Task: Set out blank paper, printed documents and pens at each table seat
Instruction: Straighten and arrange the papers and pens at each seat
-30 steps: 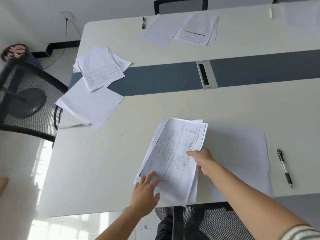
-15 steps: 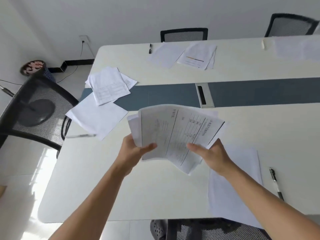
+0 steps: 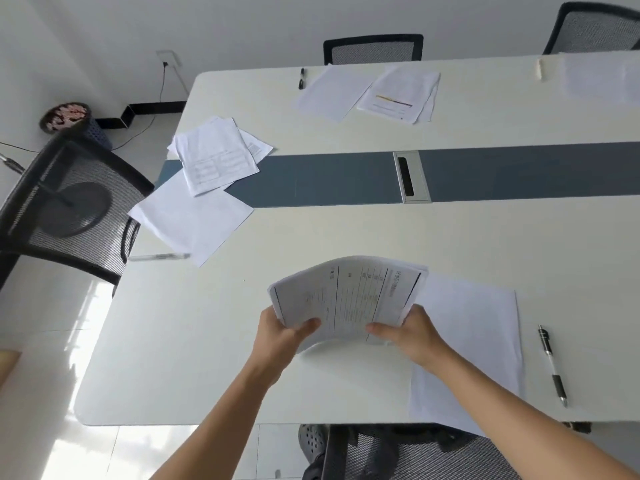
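Your white table (image 3: 311, 237) carries a blank sheet (image 3: 485, 341) with a black pen (image 3: 552, 365) beside it on your right; at its left end, printed documents (image 3: 214, 157) overlap blank paper (image 3: 194, 223) near a clear pen (image 3: 159, 257).

Printed stack (image 3: 349, 296) left of blank sheet (image 3: 478, 341); pen (image 3: 552, 365) right of sheet.

Left hand (image 3: 280, 330): bare, forearm unsleeved.
Right hand (image 3: 408, 332): bare, forearm unsleeved.
Footwear: dark grey clog (image 3: 312, 441), round perforations across the upper, only partly in view.
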